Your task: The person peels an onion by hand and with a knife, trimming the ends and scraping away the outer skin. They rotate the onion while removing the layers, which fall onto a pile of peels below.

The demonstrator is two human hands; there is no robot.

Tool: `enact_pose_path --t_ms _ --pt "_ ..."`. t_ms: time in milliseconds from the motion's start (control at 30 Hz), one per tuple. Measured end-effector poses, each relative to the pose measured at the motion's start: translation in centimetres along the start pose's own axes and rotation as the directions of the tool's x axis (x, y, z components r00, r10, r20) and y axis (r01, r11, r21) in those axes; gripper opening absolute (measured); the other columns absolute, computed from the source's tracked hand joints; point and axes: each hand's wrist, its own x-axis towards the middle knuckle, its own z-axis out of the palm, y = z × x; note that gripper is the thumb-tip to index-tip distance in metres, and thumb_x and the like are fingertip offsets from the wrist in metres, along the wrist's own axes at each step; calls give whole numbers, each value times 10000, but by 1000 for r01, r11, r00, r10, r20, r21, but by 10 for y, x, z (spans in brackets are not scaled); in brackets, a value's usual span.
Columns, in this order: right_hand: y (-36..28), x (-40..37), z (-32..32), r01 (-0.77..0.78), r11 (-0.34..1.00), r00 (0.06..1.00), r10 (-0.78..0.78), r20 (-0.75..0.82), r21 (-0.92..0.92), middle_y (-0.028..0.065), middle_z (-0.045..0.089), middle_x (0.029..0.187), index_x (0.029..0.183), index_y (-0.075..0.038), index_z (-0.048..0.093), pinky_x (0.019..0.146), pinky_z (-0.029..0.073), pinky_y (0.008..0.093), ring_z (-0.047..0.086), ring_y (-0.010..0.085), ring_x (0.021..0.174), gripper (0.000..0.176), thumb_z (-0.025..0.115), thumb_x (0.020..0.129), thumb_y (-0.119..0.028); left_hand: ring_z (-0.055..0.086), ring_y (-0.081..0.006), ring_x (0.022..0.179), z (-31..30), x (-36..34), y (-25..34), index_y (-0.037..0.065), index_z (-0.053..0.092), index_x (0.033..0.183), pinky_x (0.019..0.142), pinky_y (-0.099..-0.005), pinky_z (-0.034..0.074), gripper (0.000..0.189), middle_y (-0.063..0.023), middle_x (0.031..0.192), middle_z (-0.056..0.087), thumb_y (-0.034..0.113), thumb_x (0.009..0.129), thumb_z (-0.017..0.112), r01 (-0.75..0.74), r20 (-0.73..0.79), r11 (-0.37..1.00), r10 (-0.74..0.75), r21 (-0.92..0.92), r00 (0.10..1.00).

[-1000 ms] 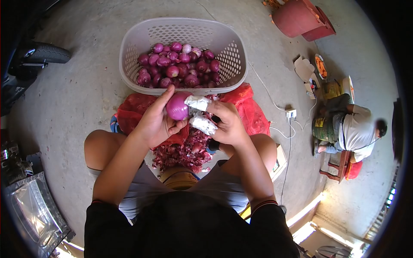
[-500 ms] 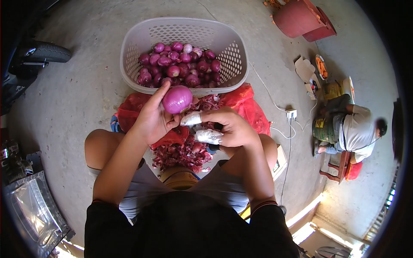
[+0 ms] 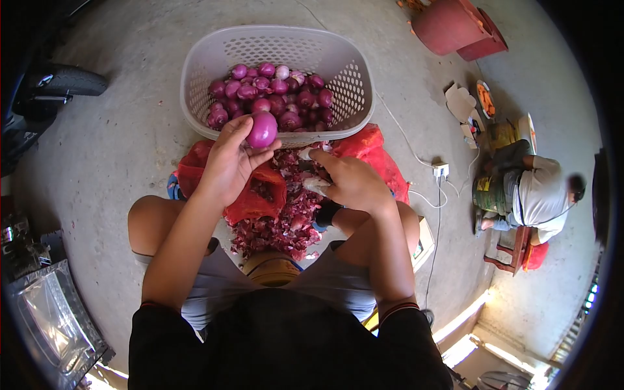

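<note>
A smooth purple-red onion [image 3: 262,129] is gripped in the fingers and thumb of my left hand [image 3: 227,170], just in front of the basket's near rim. Over the peel heap, my right hand [image 3: 354,184] has its thumb and a finger apart, with white wrapping on both tips. I see nothing held between them, though the palm side is hidden. Papery red onion skins [image 3: 276,235] lie heaped between my legs. Many more onions [image 3: 276,97] fill the bottom of a grey perforated basket [image 3: 279,40].
Red mesh sacks [image 3: 374,159] lie under the skins. On the right are a power socket [image 3: 441,170] with cables, an opened carton [image 3: 460,104] and a seated person [image 3: 539,195]. Reddish tubs [image 3: 452,26] lie at the far right, and a black tyre [image 3: 75,79] is at left.
My left hand has moved the onion up and slightly left, toward the basket. My right hand has drawn away from it, its wrapped fingertips now over the skins.
</note>
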Motion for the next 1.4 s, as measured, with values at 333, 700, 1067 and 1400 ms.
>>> enact_pose_path --t_ms 333,700,1067,1400 --pt "2 3 8 31 999 999 -32 33 30 240 608 850 1227 -14 444 703 439 460 581 398 820 479 619 826 -209 562 -197 1045 -8 15 -5 67 487 1129 888 -350 450 201 -95 1150 553 109 933 471 -454 -46 839 488 299 872" --pt "3 0 6 -75 983 997 72 22 165 248 612 917 1125 -14 503 737 445 473 579 413 873 336 508 897 -261 624 -290 852 -45 16 -99 23 597 980 744 -398 479 286 -158 908 635 260 821 581 -254 195 -62 -477 965 857" --pt "11 1 16 -68 990 995 77 -69 121 253 586 928 1170 -8 427 750 436 440 567 400 905 369 488 924 -276 456 -338 1170 -130 39 -141 17 570 1127 961 -422 405 387 -217 1221 501 235 810 530 30 -149 -654 -127 756 981" --pt "11 3 15 -25 991 997 34 -65 133 247 553 1010 1110 14 467 794 423 435 538 397 950 311 499 902 -216 531 -339 1081 -167 33 -169 -10 475 1223 809 -334 511 540 -243 1280 419 183 742 627 88 -148 -737 -16 670 989"
